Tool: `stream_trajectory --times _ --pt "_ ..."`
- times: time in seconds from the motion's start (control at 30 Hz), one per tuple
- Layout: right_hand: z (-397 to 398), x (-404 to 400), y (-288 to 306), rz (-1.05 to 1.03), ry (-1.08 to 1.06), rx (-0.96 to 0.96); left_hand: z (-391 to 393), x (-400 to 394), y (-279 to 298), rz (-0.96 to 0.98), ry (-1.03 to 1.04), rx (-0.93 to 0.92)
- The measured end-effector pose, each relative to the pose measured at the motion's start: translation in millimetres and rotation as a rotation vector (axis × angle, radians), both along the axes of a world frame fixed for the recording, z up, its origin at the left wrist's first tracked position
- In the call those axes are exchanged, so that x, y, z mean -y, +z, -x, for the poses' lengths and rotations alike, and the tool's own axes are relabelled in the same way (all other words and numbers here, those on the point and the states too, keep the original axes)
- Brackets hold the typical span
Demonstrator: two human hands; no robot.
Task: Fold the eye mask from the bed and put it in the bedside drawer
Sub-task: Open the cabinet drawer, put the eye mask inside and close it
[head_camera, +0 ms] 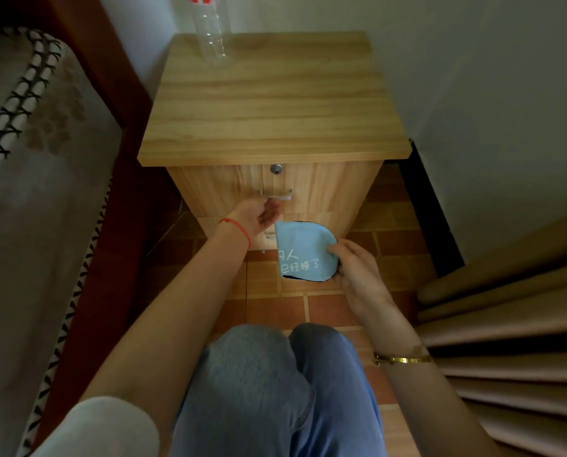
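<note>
Item, as I log it from the head camera: one bedside cabinet (269, 103) in pale wood grain, standing on red-brown floor tiles (312, 308) between the bed (28, 159) on the left and a pleated curtain (513, 341) on the right. Top drawer (325, 189) shut, with a round lock (276, 169) above a metal bar handle (277, 194); a second drawer front shows just below it, mostly hidden. On the cabinet top, at the rear left corner, one clear plastic bottle (211, 31), upright. My left hand (259, 216), red string at the wrist, is at the handle with fingers curled up to the bar; I cannot tell whether they have closed round it. My right hand (354, 268), gold bangle on the wrist, holds the eye mask (303, 250): light blue, folded in half into a rounded wedge, white printed characters facing up, a dark edge showing along the top and bottom. Thumb and fingers pinch its right edge. The mask is in the air, in front of the lower drawer front and just right of the left hand. Knees in blue jeans (275, 390) fill the bottom of the view.
</note>
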State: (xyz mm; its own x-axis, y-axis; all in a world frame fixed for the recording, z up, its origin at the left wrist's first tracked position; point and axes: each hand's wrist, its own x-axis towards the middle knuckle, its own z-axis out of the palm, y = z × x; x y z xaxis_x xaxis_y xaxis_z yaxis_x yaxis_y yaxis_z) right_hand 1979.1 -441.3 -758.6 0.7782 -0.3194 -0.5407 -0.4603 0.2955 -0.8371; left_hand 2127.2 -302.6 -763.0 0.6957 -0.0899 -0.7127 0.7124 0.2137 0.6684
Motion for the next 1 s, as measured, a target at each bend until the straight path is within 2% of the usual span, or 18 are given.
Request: stream_trajectory --times 0.37,0.53,0.7,0.8,0.93,1.0 --pt "8 2 5 -0.026 -0.001 0.032 17 1 -4 -0.034 0.008 0.026" --pt "14 -2 12 -0.059 0.01 0.078 41 -7 -3 -0.057 -0.067 0.014" --pt "24 -5 21 -0.06 0.032 0.108 70 -11 -3 -0.113 -0.051 0.012" --pt "31 -8 25 -0.069 0.036 0.128 86 -11 -2 -0.079 -0.061 -0.01" --pt "39 -12 28 -0.071 0.04 0.132 103 -14 3 -0.041 -0.109 -0.01" --pt "44 -13 28 -0.064 0.054 0.132 111 -15 5 -0.082 -0.185 0.01"
